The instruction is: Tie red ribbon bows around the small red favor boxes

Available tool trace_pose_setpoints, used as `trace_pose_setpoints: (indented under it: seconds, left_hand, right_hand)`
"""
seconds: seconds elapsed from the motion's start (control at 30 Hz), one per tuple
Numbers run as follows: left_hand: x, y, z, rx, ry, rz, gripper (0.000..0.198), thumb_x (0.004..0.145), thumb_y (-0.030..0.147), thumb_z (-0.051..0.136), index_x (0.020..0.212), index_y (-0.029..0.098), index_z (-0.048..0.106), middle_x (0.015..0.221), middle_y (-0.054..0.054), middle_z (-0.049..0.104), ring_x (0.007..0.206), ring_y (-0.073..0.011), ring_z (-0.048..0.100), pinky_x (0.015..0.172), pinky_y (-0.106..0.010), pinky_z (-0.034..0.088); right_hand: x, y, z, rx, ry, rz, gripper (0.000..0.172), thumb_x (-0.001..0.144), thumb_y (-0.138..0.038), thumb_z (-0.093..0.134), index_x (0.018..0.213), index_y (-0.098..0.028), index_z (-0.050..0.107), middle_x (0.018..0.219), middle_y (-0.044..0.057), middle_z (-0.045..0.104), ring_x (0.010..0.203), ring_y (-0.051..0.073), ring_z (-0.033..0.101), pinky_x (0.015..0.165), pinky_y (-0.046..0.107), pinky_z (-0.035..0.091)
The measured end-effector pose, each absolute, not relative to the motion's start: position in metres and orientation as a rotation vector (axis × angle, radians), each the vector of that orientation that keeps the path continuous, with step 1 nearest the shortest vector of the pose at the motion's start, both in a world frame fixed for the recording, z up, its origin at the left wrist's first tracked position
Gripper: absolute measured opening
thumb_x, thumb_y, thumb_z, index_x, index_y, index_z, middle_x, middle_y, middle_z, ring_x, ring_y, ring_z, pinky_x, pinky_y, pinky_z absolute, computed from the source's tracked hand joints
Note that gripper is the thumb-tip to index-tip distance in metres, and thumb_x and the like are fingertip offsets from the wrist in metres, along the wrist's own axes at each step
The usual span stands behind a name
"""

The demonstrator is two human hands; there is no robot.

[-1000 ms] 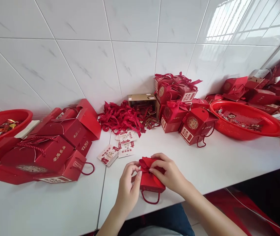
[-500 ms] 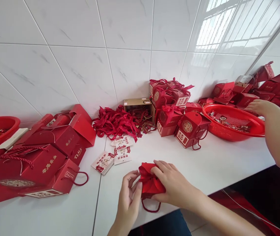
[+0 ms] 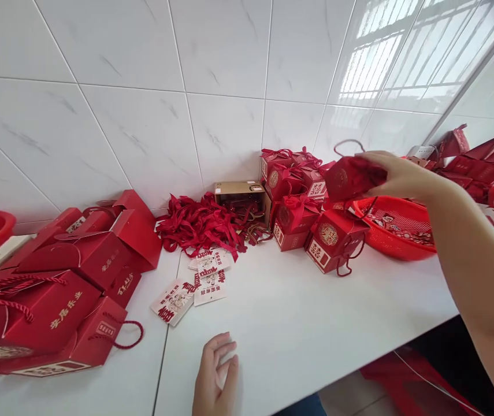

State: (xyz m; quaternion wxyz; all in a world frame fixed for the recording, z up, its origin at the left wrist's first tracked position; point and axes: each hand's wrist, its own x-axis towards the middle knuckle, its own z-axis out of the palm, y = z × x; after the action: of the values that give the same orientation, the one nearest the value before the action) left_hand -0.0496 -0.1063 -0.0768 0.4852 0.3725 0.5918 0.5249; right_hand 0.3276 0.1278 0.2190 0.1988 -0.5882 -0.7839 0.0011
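My right hand [image 3: 383, 173] grips a small red gift box [image 3: 348, 178] in the air, its fingers on the side facing right. The box is tilted, with a cord loop [image 3: 348, 142] standing up from it. It hangs above and just behind a hexagonal red box [image 3: 337, 238] with a gold emblem and a white label. Beside that stand several ribbon-tied red boxes [image 3: 296, 222], some stacked against the wall. My left hand [image 3: 216, 375] rests low over the table [image 3: 273, 323], fingers loosely curled and apart, holding nothing.
Red ribbons [image 3: 199, 225] lie by an open cardboard box [image 3: 244, 188], with printed cards [image 3: 174, 301] in front. Folded red boxes [image 3: 69, 289] fill the left side. A red basket [image 3: 398, 251] of small items and more red packaging [image 3: 476, 167] are to the right.
The red box has left the space between my hands and is now up and to the right in my right hand. My left hand has let go. The view has shifted slightly.
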Motion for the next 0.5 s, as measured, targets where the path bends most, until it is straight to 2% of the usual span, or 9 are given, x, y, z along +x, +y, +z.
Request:
trace_pose_setpoints:
  seconds: [0.1, 0.3, 0.37, 0.5]
  left_hand:
    - [-0.046, -0.106, -0.078, 0.91, 1.451, 1.296, 0.052, 0.078, 0.058, 0.066, 0.113, 0.021, 0.056, 0.127, -0.014, 0.056, 0.117, -0.0274, 0.06, 0.096, -0.038, 0.053]
    - [-0.047, -0.104, -0.075, 0.899, 1.454, 1.343, 0.05, 0.075, 0.056, 0.07, 0.11, 0.021, 0.059, 0.122, -0.014, 0.06, 0.111, -0.0286, 0.064, 0.093, -0.04, 0.055]
    - [-0.047, -0.104, -0.075, 0.907, 1.45, 1.343, 0.05, 0.076, 0.055, 0.07, 0.111, 0.022, 0.058, 0.122, -0.014, 0.06, 0.111, -0.0284, 0.064, 0.093, -0.041, 0.054]
    - [-0.047, -0.105, -0.076, 0.927, 1.446, 1.334, 0.049, 0.077, 0.054, 0.068, 0.112, 0.021, 0.057, 0.123, -0.014, 0.058, 0.111, -0.0275, 0.063, 0.096, -0.04, 0.053]
  right_hand:
    - [0.333, 0.16, 0.206, -1.72, -2.238, 0.158, 0.076, 0.075, -0.015, 0.068, 0.145, -0.01, 0.041, 0.143, 0.02, 0.048, 0.127, 0.031, 0.049, 0.105, 0.034, 0.041]
    - [0.331, 0.202, 0.196, -1.754, -2.36, 0.215, 0.09, 0.061, -0.009, 0.074, 0.144, -0.023, 0.043, 0.141, 0.01, 0.05, 0.127, 0.034, 0.049, 0.106, 0.043, 0.044]
    - [0.33, 0.205, 0.2, -1.756, -2.417, 0.192, 0.087, 0.063, -0.009, 0.074, 0.144, -0.02, 0.044, 0.141, 0.013, 0.049, 0.126, 0.033, 0.049, 0.104, 0.042, 0.043]
    - [0.322, 0.199, 0.2, -1.753, -2.449, 0.15, 0.08, 0.073, -0.01, 0.066, 0.148, -0.015, 0.038, 0.148, 0.018, 0.038, 0.132, 0.031, 0.042, 0.103, 0.036, 0.038]
